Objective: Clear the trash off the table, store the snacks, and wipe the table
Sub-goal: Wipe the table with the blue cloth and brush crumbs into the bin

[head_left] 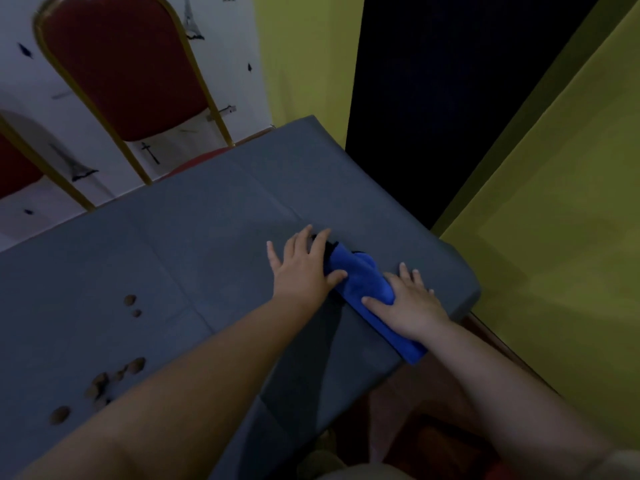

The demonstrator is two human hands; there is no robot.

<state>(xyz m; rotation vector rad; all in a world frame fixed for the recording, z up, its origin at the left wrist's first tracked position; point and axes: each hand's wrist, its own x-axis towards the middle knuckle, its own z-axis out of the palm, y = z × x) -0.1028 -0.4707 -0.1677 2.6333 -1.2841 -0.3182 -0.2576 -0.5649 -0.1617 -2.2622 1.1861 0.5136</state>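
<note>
A blue cloth [360,275] lies folded near the right end of the grey-covered table [194,237]. My left hand [304,265] lies flat on the cloth's far left part, fingers straight and spread, thumb on the blue fabric. My right hand [408,303] presses flat on the cloth's near right part, fingers straight toward the table's right edge. One end of the cloth sticks out past my right wrist at the table's near edge. Something dark shows under my left fingers; I cannot tell what it is.
Several brown crumbs or spots [114,372] are scattered on the table's near left part. Two red chairs with gold frames [131,74] stand behind the table's far side. A yellow wall [554,209] and a dark panel [450,98] are to the right.
</note>
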